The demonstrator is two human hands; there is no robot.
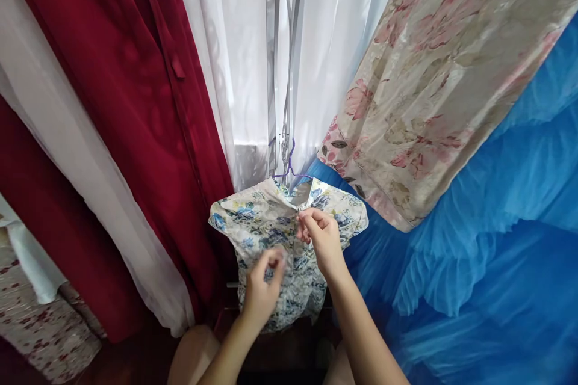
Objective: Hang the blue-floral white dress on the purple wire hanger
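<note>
A short-sleeved blouse (266,234) with blue and yellow-green flowers on white hangs in front of me on a purple hanger (290,169). My right hand (323,231) is closed in a pinch at the front of its collar, on the button placket just under the neckline. Lower and to the left, my left hand (264,283) hovers before the blouse's front with bent fingers. Motion smears its fingertips, so whether they touch the cloth is unclear. The blouse's right front is partly covered by my right hand.
White curtains (244,42) and a grey metal pole (295,24) stand behind the blouse. Dark red drapes (180,132) hang left. Right are a beige garment with pink flowers (419,84) and ruffled blue tulle (474,240). My knee (194,352) shows below.
</note>
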